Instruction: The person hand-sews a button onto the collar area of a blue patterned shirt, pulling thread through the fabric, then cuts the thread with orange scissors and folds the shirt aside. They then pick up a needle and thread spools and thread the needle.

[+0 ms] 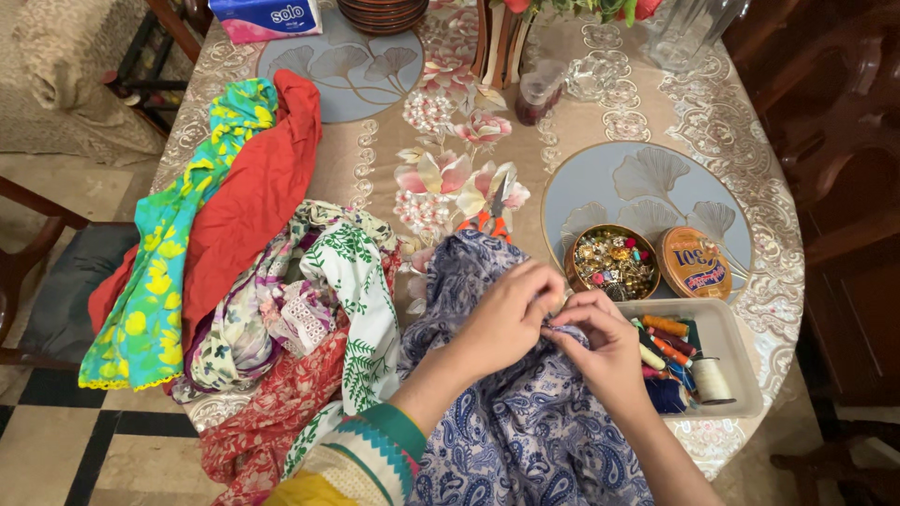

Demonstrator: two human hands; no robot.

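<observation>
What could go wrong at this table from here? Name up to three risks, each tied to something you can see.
1. The scissors lie partly under the blue paisley fabric; pulling it might drag them.
2. The open round tin of small trinkets sits close to both hands; a nudge could spill it.
3. The thread tray sits near the table edge.

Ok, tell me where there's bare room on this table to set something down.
Free: the far round placemat beside the tissue box, and the tablecloth beyond the button tin. Crowded: the fabric pile on the left, and around both hands by the thread tray.
</observation>
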